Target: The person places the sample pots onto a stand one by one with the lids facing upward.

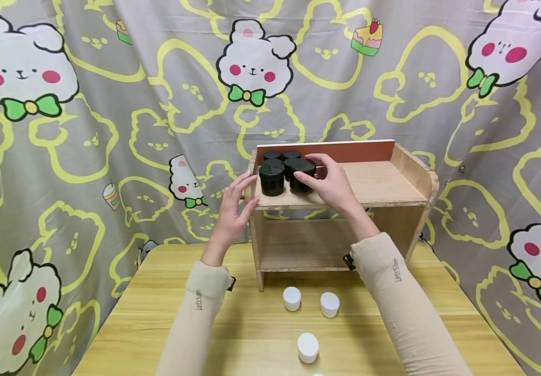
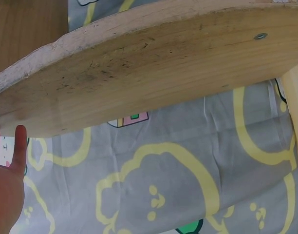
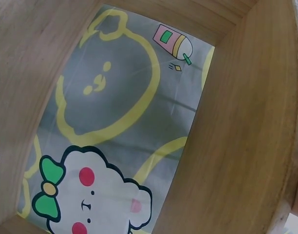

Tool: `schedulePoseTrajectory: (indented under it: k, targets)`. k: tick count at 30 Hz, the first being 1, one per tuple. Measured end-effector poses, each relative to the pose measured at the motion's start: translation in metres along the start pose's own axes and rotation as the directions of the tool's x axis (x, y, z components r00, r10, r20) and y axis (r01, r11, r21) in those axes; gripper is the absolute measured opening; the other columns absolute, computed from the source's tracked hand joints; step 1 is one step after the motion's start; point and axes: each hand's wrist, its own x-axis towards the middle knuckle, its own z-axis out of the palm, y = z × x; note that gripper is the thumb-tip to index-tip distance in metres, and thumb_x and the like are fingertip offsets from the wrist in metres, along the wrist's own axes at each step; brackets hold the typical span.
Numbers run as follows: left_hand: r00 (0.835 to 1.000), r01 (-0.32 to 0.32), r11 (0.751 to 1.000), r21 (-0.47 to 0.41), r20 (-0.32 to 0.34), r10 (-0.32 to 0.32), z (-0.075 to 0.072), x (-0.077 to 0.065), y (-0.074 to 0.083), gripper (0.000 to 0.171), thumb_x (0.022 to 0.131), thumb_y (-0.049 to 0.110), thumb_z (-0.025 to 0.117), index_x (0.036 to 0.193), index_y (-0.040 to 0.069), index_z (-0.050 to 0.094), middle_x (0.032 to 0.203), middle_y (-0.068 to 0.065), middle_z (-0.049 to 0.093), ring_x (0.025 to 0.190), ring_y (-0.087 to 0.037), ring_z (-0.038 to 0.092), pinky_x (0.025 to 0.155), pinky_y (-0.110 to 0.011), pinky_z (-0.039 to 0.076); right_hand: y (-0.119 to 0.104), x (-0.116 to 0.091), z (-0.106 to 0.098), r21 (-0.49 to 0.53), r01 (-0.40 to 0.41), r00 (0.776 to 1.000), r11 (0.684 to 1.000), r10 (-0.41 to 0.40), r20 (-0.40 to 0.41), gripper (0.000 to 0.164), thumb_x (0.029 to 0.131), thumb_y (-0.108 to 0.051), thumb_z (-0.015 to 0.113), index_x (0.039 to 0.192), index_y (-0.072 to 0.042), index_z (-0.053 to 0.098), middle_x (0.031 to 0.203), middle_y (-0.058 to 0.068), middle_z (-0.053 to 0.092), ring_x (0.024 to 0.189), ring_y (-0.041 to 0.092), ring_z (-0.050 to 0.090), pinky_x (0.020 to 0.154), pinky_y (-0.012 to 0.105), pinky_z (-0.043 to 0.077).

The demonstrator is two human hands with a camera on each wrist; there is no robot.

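Note:
On the left end of the top shelf of a wooden rack (image 1: 369,180), several round black jars (image 1: 272,180) stand close together. My right hand (image 1: 332,184) pinches the front right black jar (image 1: 300,181) between thumb and fingers, right beside the others. At the rack's left side, my left hand (image 1: 232,211) has its fingers extended, with the fingertips at the side board's edge; it holds nothing. In the left wrist view, part of the left hand (image 2: 8,190) shows at the side board (image 2: 154,68). The right wrist view shows only the rack and curtain, not the hand.
Several white jars, including a front one (image 1: 308,348), stand on the wooden table (image 1: 157,313) before the rack. The rack has a lower shelf (image 1: 305,243) and a raised right side (image 1: 413,172). A patterned curtain (image 1: 124,130) hangs behind and at both sides.

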Motion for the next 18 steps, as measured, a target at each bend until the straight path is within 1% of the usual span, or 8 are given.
schedulePoseTrajectory:
  k: [8, 14, 18]
  targets:
    - [1.0, 0.009, 1.0, -0.002, -0.003, -0.009, 0.0, -0.0002, 0.0002, 0.052, 0.101, 0.01, 0.064, 0.151, 0.016, 0.051, 0.164, -0.005, 0.04, 0.139, -0.027, 0.043, 0.1, -0.039, 0.045, 0.0, -0.0001, 0.0007, 0.0, -0.006, 1.0, 1.0, 0.006, 0.029, 0.063, 0.093, -0.037, 0.079, 0.146, -0.012, 0.056, 0.137, 0.012, 0.062, 0.115, 0.03, 0.063, 0.099, 0.045, 0.05]
    - [1.0, 0.003, 1.0, -0.004, -0.003, -0.003, 0.0003, -0.0002, -0.0008, 0.052, 0.102, 0.01, 0.064, 0.151, 0.015, 0.05, 0.164, -0.008, 0.04, 0.141, -0.027, 0.043, 0.101, -0.04, 0.043, -0.0006, -0.0001, 0.001, 0.004, -0.012, 0.999, 1.0, 0.012, 0.035, 0.061, 0.093, -0.036, 0.079, 0.144, -0.013, 0.056, 0.137, 0.012, 0.063, 0.117, 0.03, 0.064, 0.101, 0.045, 0.051]
    - [1.0, 0.004, 1.0, -0.009, 0.002, -0.004, 0.0003, -0.0002, -0.0007, 0.052, 0.102, 0.01, 0.063, 0.152, 0.016, 0.049, 0.165, -0.007, 0.039, 0.14, -0.026, 0.042, 0.1, -0.039, 0.044, -0.0011, 0.0004, 0.0012, 0.002, -0.017, 0.999, 1.0, 0.017, 0.038, 0.061, 0.093, -0.036, 0.079, 0.144, -0.013, 0.057, 0.136, 0.012, 0.063, 0.118, 0.03, 0.065, 0.102, 0.046, 0.051]
